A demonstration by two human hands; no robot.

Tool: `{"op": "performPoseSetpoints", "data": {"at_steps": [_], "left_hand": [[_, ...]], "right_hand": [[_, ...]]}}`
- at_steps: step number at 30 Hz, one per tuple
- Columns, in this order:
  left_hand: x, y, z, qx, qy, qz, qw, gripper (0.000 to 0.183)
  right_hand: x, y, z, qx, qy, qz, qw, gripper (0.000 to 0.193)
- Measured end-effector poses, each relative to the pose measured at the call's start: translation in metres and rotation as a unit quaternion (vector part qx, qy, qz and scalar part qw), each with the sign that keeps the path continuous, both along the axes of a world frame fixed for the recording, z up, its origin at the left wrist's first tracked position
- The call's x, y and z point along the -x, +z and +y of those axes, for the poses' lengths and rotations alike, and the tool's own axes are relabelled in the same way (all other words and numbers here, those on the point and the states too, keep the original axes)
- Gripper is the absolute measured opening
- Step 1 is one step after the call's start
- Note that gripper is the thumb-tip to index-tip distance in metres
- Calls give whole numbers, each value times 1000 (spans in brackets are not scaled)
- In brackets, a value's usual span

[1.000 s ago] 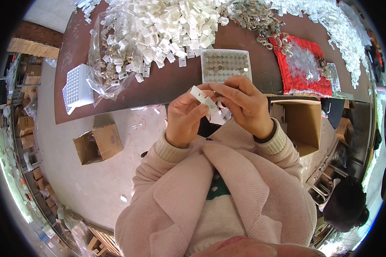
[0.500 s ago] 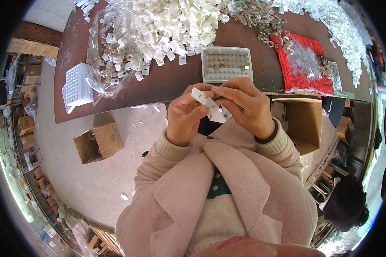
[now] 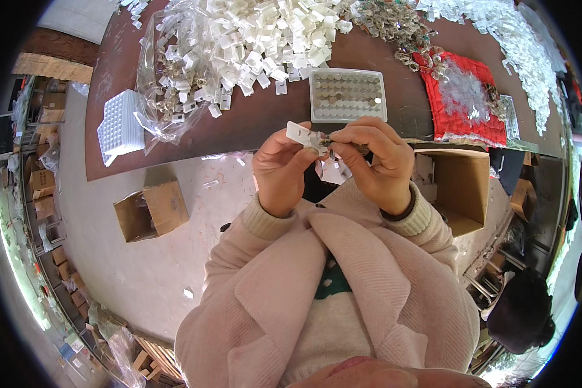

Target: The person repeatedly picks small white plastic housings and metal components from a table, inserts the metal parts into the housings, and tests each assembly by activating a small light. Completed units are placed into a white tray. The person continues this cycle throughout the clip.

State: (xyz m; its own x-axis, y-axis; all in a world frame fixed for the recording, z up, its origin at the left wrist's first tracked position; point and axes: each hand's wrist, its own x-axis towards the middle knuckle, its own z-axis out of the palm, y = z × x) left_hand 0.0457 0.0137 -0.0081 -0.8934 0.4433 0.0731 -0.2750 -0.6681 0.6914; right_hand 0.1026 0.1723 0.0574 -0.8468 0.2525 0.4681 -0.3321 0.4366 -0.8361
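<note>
Both my hands are raised together in front of my chest, just off the near edge of the brown table (image 3: 207, 139). Between its thumb and fingers, my left hand (image 3: 279, 173) grips a small white plastic piece (image 3: 297, 133) with a flat, slotted face. My right hand (image 3: 383, 161) pinches a tiny part (image 3: 325, 141) against the piece's right end; it looks metallic or clear, but is too small to name. Just beyond my hands lies a translucent tray (image 3: 323, 119) with rows of small round discs.
White plastic pieces (image 3: 265, 42) are heaped at the back, beside a clear bag (image 3: 168, 134). White trays (image 3: 121, 126) are stacked on the left. Rightward lie small metallic-looking parts (image 3: 394, 29) and a red cloth (image 3: 443, 123) bearing clear pieces. Cardboard boxes (image 3: 167, 207) stand on the floor.
The white piece has turned flatter and shifted slightly left. My right thumb and fingers have come down onto its right end, where the tiny part now shows.
</note>
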Motion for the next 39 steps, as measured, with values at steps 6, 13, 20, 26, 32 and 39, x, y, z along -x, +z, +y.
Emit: {"op": "performPoseSetpoints", "data": {"at_steps": [6,13,20,26,32,39], "left_hand": [[0,3,3,-14,17,26,999,26],[0,0,4,-28,55,78,995,26],[-1,-6,8,12,135,157,978,31],[-5,-5,14,14,146,149,978,27],[-5,-1,13,31,146,150,977,25],[-6,-1,12,-52,99,31,993,18]], "right_hand": [[2,-2,-6,-14,4,3,1000,19],[0,-3,-5,68,63,-38,995,24],[0,-6,-11,56,58,-51,995,25],[2,-5,-16,98,15,-64,993,18],[3,-8,-11,192,66,-97,974,20],[5,-16,-19,158,64,-91,981,23]]}}
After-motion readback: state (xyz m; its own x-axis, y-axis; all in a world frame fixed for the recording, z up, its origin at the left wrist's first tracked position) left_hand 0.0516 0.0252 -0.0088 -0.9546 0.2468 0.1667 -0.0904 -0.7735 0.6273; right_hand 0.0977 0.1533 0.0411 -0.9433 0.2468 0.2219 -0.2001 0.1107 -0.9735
